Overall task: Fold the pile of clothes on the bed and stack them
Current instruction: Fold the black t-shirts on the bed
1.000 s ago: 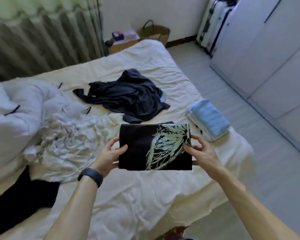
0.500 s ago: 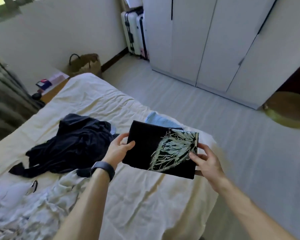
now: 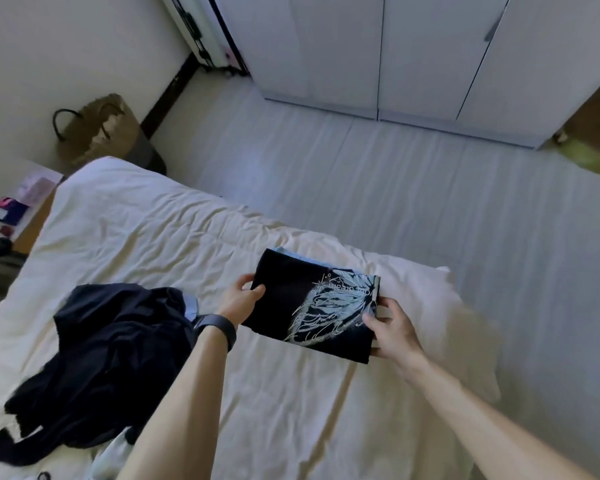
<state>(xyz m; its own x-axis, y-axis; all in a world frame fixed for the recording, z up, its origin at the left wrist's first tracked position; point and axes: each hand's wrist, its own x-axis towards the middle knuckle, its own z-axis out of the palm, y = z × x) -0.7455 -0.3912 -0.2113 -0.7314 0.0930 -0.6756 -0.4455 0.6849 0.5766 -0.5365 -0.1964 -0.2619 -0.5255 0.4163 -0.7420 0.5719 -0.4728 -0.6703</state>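
at the near right corner of the cream-sheeted bed [image 3: 146, 230], a folded black t-shirt with a pale wing print [image 3: 284, 306] is held between both hands directly over a folded light blue garment [image 3: 293, 253], of which only a thin strip shows past the shirt's far edge. whether the shirt already rests on that blue piece or hangs just above it cannot be told. the left hand [image 3: 240, 299] pinches the shirt's left short edge, thumb on top and fingers beneath; the right hand [image 3: 392, 329] grips the right short edge the same way, thumb on the print and fingers curled under. as a judgement of progress: the blue garment is folded and placed, the black shirt is folded and about to join the stack, and what remains is a crumpled dark navy garment [image 3: 111, 358] lying loose to the left, plus a bit of pale cloth [image 3: 113, 453] at the bottom edge, neither yet folded. the shirt lies flat as a rectangle, print side up. its long axis runs from hand to hand, skewed so the left end sits farther up the bed and the right end nearer the person. the printed end points right, toward the edge of the bed, with small lettering along the far edge that seems to read upside down from this side.
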